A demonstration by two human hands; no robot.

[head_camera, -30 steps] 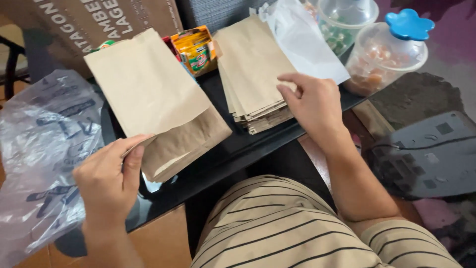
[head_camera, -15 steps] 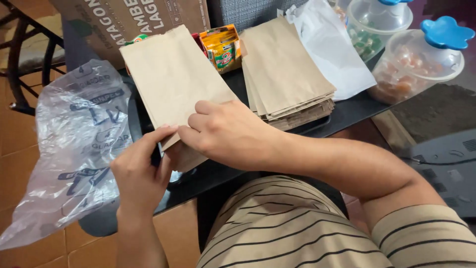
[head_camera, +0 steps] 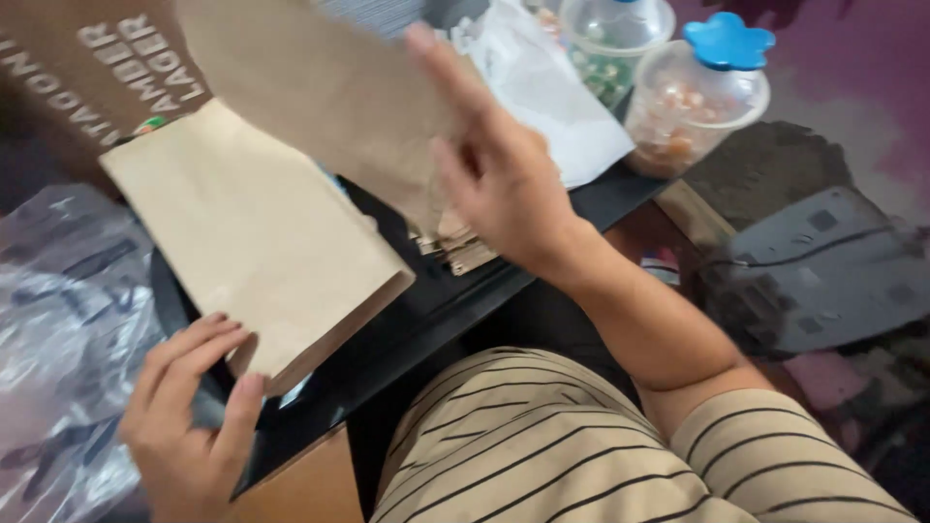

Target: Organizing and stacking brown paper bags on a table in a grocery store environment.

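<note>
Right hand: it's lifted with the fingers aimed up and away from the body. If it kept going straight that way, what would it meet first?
Most likely the brown paper bag the right hand is lifting, already against its fingertips. Beyond that, perhaps the cardboard box, though depth is unclear and the frame is blurred.

Matt brown paper bags [head_camera: 257, 232], glossy black tabletop [head_camera: 436, 310], crinkled clear plastic [head_camera: 58, 320]

Soft, even indoor light; motion blur smears the whole view.
</note>
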